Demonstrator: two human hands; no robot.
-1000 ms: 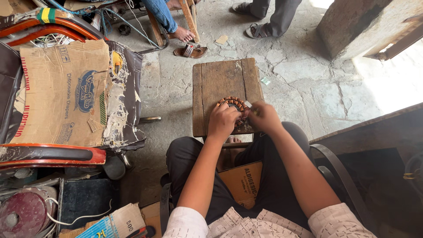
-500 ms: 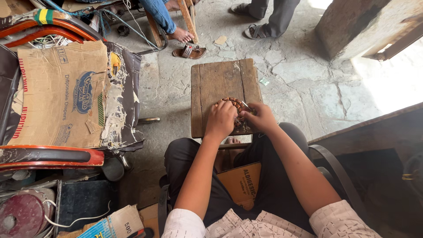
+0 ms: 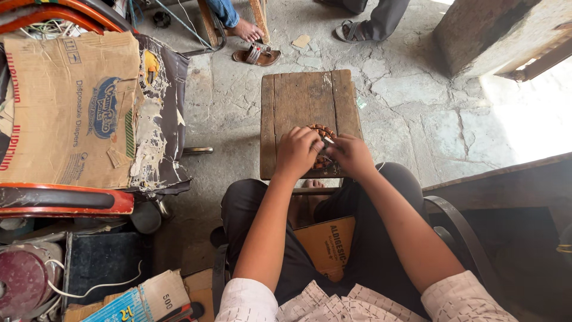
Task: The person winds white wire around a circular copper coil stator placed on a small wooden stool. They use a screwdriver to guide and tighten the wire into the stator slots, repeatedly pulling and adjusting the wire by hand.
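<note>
A small round part wound with reddish-brown copper wire (image 3: 322, 130) lies on a low wooden stool (image 3: 301, 101) in front of my knees. My left hand (image 3: 296, 152) rests over the part's left side with its fingers curled on it. My right hand (image 3: 351, 155) presses on its right side, and a small pale piece shows between the two hands. Most of the wound part is hidden under my fingers. I sit with my bare feet under the stool.
A torn cardboard sheet (image 3: 65, 107) covers a red-framed seat on the left. Boxes, wires and a reddish disc (image 3: 24, 280) crowd the lower left. An orange box (image 3: 328, 241) lies between my legs. Other people's sandalled feet (image 3: 253, 45) stand on the stone floor beyond. A dark wooden bench (image 3: 512, 197) is on the right.
Both hands have kept working on the wound part with small finger shifts. The camera has tipped slightly, so the stool sits a little lower in view.
</note>
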